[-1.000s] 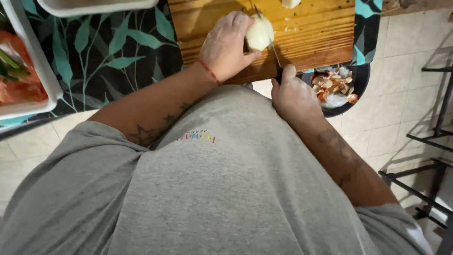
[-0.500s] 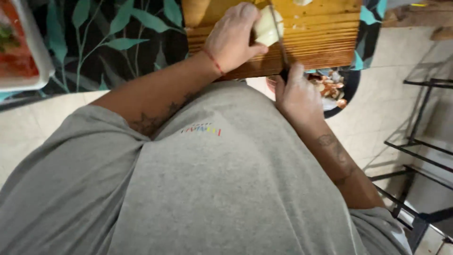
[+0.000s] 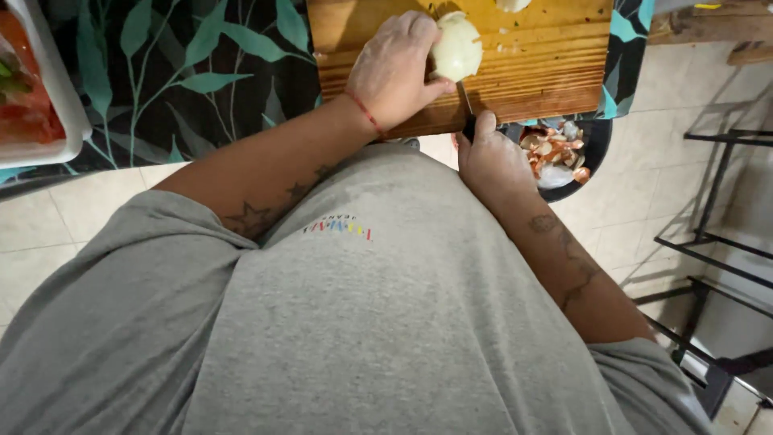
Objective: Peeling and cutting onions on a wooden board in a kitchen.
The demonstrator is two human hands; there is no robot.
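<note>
A peeled pale onion (image 3: 456,48) rests on a wooden cutting board (image 3: 547,64). My left hand (image 3: 394,68) grips the onion from its left side, a red string at the wrist. My right hand (image 3: 491,161) is closed around the dark handle of a knife (image 3: 467,113), whose blade points up toward the onion's underside. Another pale onion piece (image 3: 512,5) lies at the board's far edge, mostly cut off by the frame.
A dark bowl (image 3: 592,161) of onion skins and scraps sits below the board's right corner. A leaf-patterned cloth (image 3: 201,72) covers the table. A white tray (image 3: 60,121) with red food is at left. Black metal rack (image 3: 717,258) stands at right over tiled floor.
The view has shifted a little; both hands stay on the onion and knife, the knife blade now sits just under the onion.
</note>
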